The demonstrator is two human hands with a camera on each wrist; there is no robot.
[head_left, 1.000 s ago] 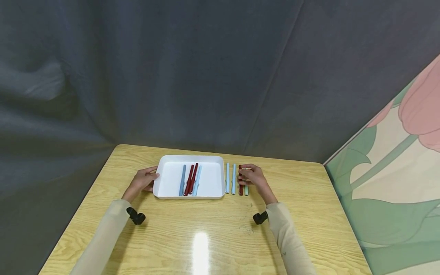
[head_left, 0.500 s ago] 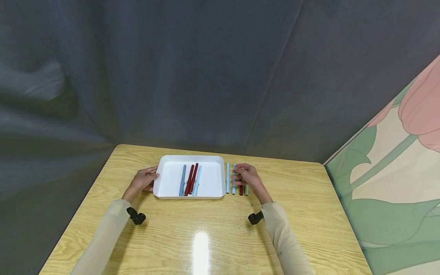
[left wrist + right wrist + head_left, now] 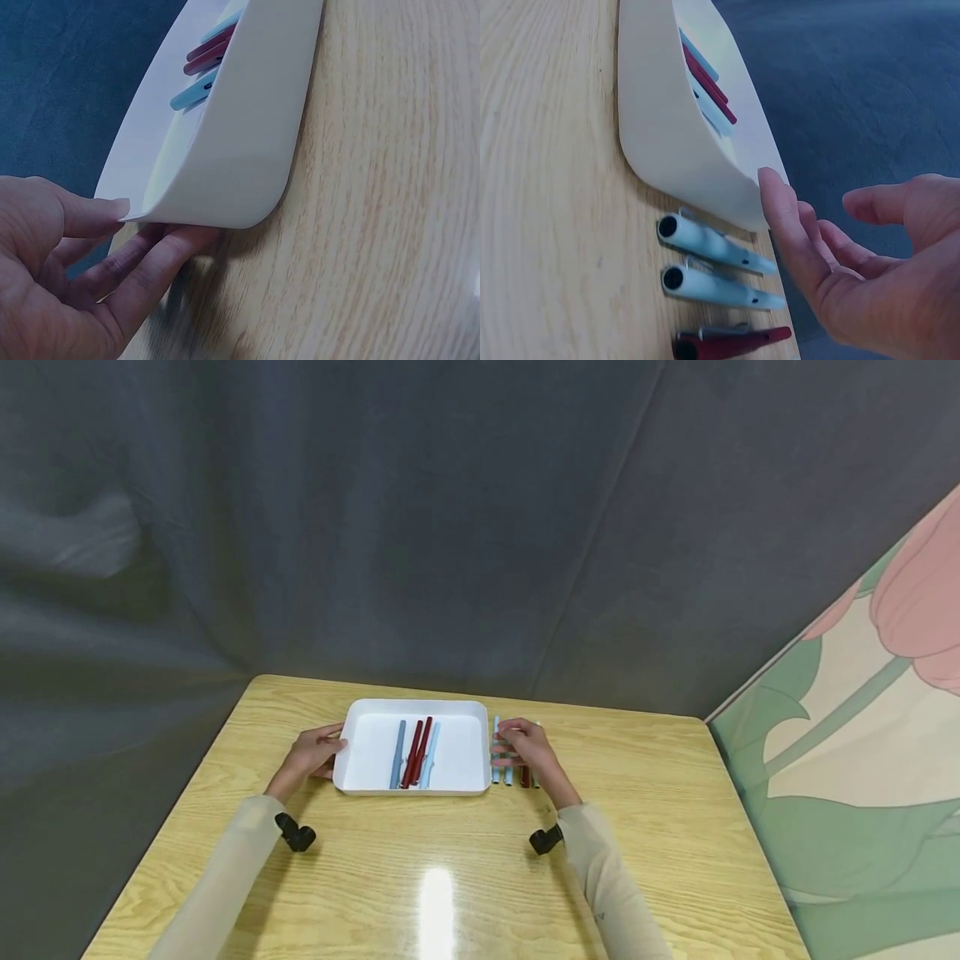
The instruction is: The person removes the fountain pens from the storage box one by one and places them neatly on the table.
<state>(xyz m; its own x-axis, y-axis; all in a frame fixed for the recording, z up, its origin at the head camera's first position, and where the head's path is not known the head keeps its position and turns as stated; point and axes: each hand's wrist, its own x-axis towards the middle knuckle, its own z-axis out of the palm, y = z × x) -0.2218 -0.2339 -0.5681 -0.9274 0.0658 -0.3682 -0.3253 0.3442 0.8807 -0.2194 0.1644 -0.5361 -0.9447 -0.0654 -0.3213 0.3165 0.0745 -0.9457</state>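
A white, round-cornered tray [image 3: 367, 752] sits flat on the bench [image 3: 360, 893], its left end pinched by the left grip [image 3: 309, 750]. Inside lie a grey-blue pen [image 3: 397, 754], two dark red pens [image 3: 417, 750] close together and a light-blue pen [image 3: 430, 756], all slanting slightly. Just right of the tray, two light-blue pens [image 3: 716, 244], a dark red pen [image 3: 735, 343] and a pale green pen [image 3: 537, 777] lie roughly parallel, partly hidden beneath the right grip [image 3: 528, 747].
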